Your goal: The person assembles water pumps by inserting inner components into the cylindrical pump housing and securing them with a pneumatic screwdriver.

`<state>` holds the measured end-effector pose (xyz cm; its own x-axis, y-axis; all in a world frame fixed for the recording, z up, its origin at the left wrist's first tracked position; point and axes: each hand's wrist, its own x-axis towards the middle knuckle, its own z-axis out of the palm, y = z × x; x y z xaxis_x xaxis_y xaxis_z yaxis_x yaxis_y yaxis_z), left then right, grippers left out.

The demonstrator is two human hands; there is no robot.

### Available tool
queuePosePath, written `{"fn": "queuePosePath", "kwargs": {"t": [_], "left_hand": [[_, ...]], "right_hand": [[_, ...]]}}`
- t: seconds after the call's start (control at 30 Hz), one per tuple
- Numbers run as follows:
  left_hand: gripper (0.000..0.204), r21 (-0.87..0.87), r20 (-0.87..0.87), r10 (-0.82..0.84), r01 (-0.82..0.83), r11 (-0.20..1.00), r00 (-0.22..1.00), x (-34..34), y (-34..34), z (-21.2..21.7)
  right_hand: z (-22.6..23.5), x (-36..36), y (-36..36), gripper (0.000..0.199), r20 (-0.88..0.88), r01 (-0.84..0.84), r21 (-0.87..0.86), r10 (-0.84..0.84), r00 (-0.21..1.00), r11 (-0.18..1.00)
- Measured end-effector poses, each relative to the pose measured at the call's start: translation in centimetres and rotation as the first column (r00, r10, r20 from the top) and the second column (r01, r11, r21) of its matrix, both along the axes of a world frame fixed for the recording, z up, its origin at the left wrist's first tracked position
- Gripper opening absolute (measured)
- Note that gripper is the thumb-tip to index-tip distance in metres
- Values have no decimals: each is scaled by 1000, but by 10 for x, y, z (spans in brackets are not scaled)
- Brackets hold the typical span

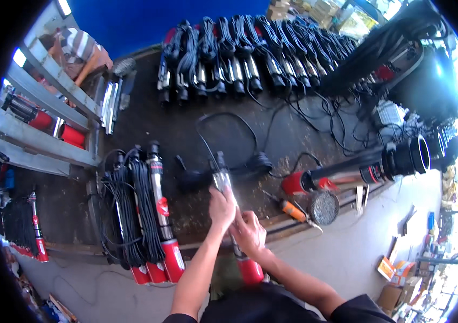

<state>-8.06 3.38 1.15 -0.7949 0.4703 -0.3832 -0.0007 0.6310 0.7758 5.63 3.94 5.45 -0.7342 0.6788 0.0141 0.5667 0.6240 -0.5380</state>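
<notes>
the silver-and-red pump lies across the front edge of the counter, its cable end over the counter and its red end beyond the edge, close to the person's body. the left hand has its fingers wrapped round the silver barrel; the right hand has its fingers clamped on it just nearer the red end. how firmly either presses cannot be told.

the main risk, i judge, is the overhang: with the red end past the front edge, a slackened grip could let the pump tip or slide toward the floor. the smooth metal might also turn in bare fingers if twisted hard.

the black cable loops from the pump's far end toward a dark coil on the counter; pulling the pump back could drag that coil or strain the joint where the cable enters.

to the right, an orange-handled tool and a round speckled disc sit by the front edge, where a swinging elbow could knock them off. to the left, the bundled pumps also poke red ends past that edge, so a sideways bump might shift them.
</notes>
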Motion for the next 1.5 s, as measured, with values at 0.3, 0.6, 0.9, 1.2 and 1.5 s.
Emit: {"fn": "queuePosePath", "kwargs": {"t": [0.3,0.6,0.9,1.2,1.5], "left_hand": [[53,25,-272,198,-199,980,942,21,18,-1],[58,35,-299,191,-189,981,935,23,17,6],[63,-16,-262,165,-175,984,951,22,14,10],[65,-95,-282,119,-152,984,952,20,16,19],[73,-118,-305,63,-103,988,950,23,17,31]], "right_hand": [[-70,90,87,17,106,205,-157,-190,976,966],[-77,80,72,12,20,176,-47,-176,984,983],[17,-41,106,10,-326,-209,-71,175,929,975],[30,-149,126,7,45,-511,115,509,859,852],[33,-101,123,30,-345,-181,-81,143,928,980]]}}
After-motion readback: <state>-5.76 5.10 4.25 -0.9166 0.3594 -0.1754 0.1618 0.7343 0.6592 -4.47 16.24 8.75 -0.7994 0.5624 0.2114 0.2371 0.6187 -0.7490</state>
